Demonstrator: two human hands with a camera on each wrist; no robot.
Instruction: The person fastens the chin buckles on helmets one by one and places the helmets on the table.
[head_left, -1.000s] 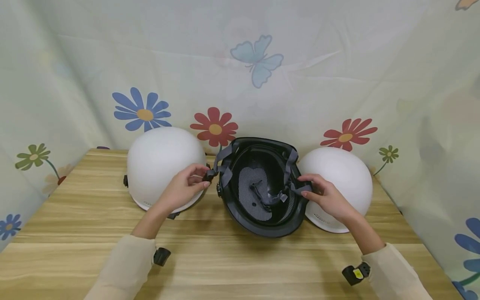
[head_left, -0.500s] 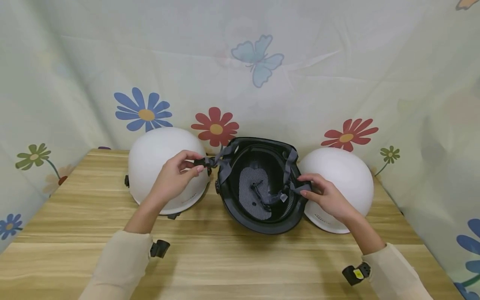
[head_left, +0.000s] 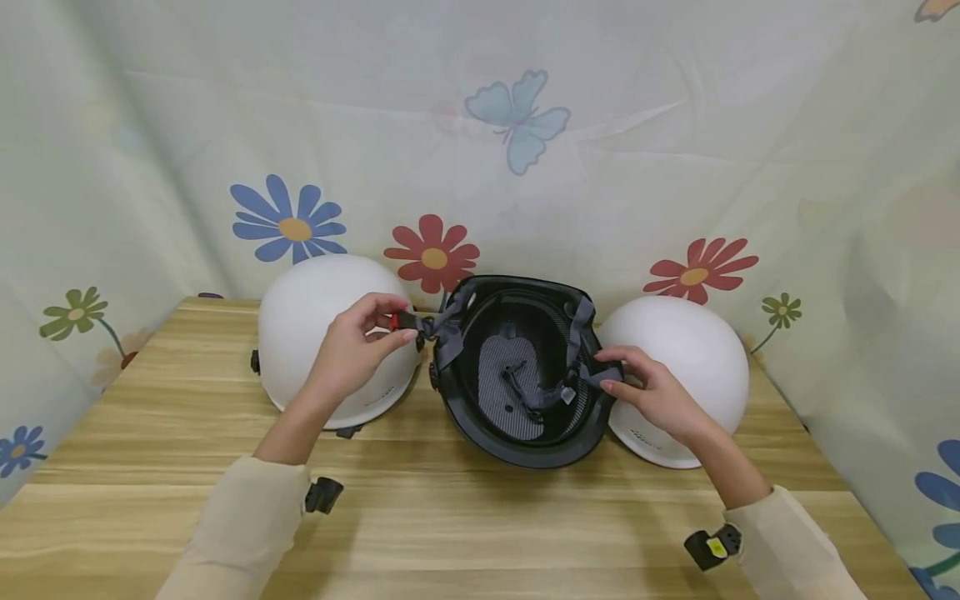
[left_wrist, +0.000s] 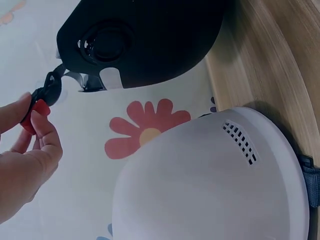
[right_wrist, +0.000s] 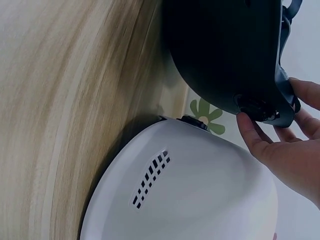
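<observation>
A black helmet (head_left: 528, 454) lies upside down in the middle, its padded inside and grey straps facing up. My left hand (head_left: 348, 346) pinches the strap's buckle (head_left: 405, 322) between thumb and fingers, out to the helmet's left. Red shows on that buckle, clearest in the left wrist view, where the fingers grip the red part (left_wrist: 42, 107). On the opposite side, my right hand (head_left: 656, 396) grips the helmet's rim, thumb and fingers on either side of the edge. In the right wrist view a fingertip sits by a round black knob (right_wrist: 252, 107) on the shell.
One white helmet (head_left: 322, 283) stands dome-up at the left, behind my left hand. Another white helmet (head_left: 701, 358) stands at the right, close against the black one. All rest on a wooden table (head_left: 450, 533), with a flowered curtain (head_left: 637, 125) behind.
My left hand has moved left and up, drawing the buckle and strap away from the helmet; red now shows on the buckle. My right hand has stayed in place.
</observation>
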